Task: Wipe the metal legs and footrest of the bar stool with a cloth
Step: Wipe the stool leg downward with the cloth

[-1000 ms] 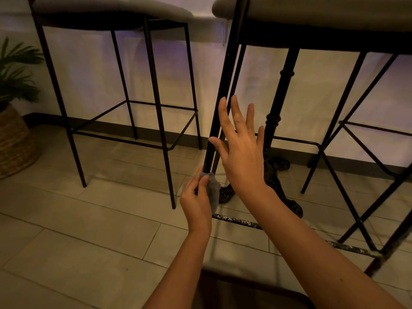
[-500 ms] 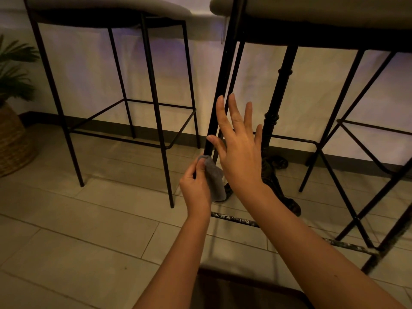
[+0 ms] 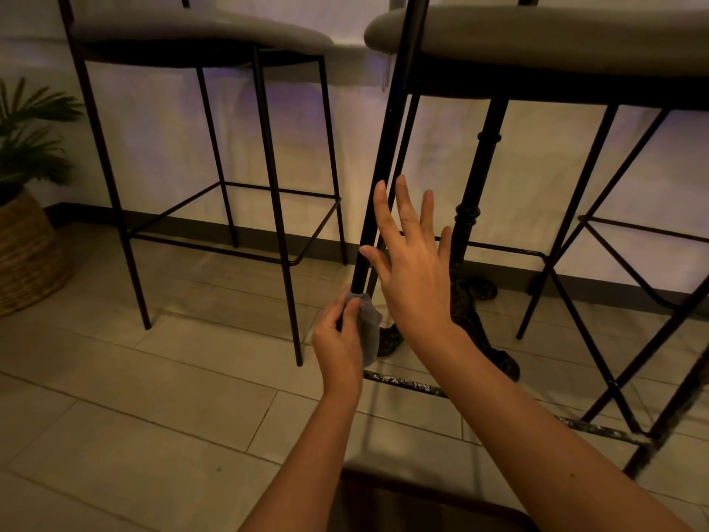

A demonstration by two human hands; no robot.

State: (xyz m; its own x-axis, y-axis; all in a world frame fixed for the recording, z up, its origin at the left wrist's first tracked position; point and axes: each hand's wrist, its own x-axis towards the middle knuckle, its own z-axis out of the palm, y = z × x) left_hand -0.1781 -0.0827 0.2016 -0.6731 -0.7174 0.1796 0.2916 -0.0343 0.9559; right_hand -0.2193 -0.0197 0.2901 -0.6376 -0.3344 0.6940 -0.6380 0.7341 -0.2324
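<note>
The near bar stool has a grey padded seat [image 3: 537, 36] and thin black metal legs. Its front left leg [image 3: 378, 178] runs down the middle of the view. My left hand [image 3: 339, 339] pinches a small grey cloth [image 3: 369, 324] wrapped round the lower part of that leg. My right hand [image 3: 412, 263] is held up just right of the leg, fingers straight and spread, its thumb close to the metal. The footrest bar [image 3: 406, 383], scuffed and speckled, runs low to the right beneath my right forearm.
A second bar stool [image 3: 199, 36] stands to the left on the tiled floor. A black ornate table pedestal [image 3: 470, 224] rises behind my right hand. A woven basket [image 3: 27, 255] with a plant sits at the far left. A white cloth hangs behind.
My left hand slid the cloth up the leg and back down to about where it was a second ago. My right hand stayed spread beside the leg. The view tilted up slightly.
</note>
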